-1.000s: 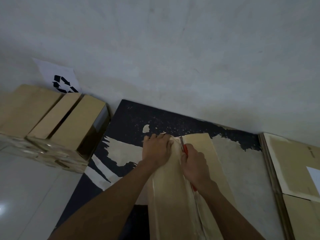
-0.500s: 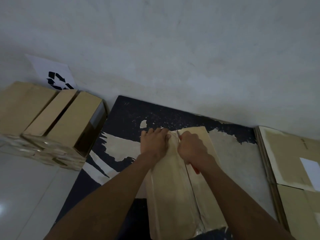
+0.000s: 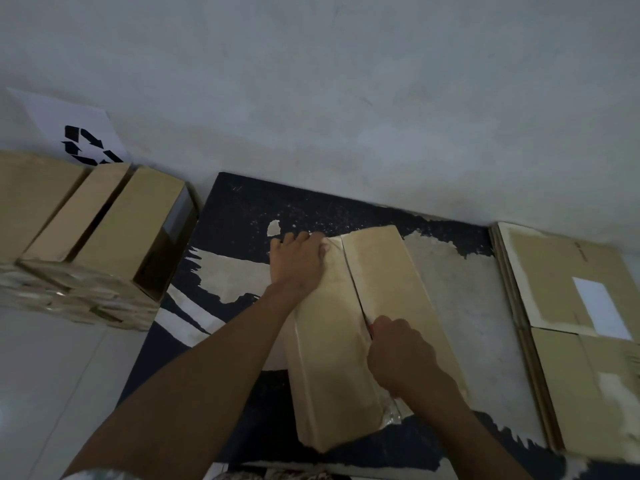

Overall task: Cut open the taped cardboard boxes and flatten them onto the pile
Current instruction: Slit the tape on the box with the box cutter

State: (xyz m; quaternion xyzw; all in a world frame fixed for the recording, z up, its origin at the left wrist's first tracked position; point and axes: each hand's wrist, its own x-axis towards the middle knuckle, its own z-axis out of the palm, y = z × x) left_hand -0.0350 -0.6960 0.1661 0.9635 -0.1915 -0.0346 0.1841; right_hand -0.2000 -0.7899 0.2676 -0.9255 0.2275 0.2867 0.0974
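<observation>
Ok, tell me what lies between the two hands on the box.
Head view: between left hand and right hand runs the box seam, already slit open.

left hand [image 3: 300, 263] laid flat near the far end, fingers straight and spread forward, thumb out to the right side, pressing down. left forearm bare, running from the lower left up to the wrist. right hand [image 3: 398, 355] nearer, curled into a fist round a thin red handle, knuckles up, only a sliver of red showing at the thumb side. right forearm coming in from the lower right.
</observation>
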